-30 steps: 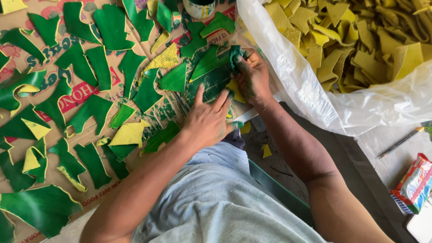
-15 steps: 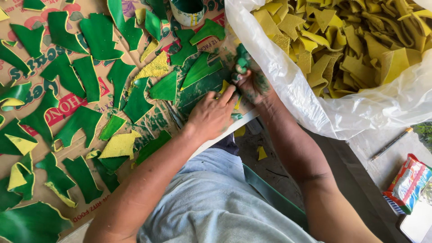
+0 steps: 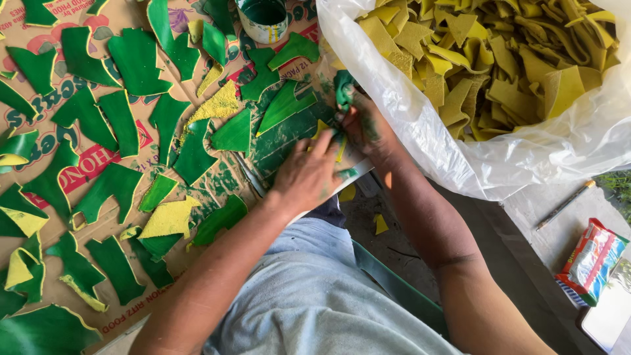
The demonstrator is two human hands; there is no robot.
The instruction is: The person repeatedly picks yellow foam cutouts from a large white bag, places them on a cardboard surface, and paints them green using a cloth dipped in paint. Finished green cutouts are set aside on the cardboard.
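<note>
My left hand (image 3: 309, 172) presses flat on a small yellow piece (image 3: 327, 135) that lies on the paint-stained cardboard (image 3: 217, 190); its fingers point up and right. My right hand (image 3: 365, 121) is closed around a green paint-soaked sponge (image 3: 343, 89) and holds it at the piece's upper edge. Paint smears both hands. A green-stained paint tin (image 3: 264, 18) stands at the top of the cardboard, just above the hands.
Several green-painted, curled pieces (image 3: 135, 62) lie spread over the cardboard, a few showing yellow undersides (image 3: 167, 219). A clear plastic bag (image 3: 427, 141) of unpainted yellow pieces (image 3: 499, 59) sits at right. A pencil (image 3: 564, 205) and a snack packet (image 3: 590, 260) lie lower right.
The view has shifted, so the cardboard and hands sit lower and further right in the frame. My right hand has moved up a little with the sponge; my left hand stays pressed down.
</note>
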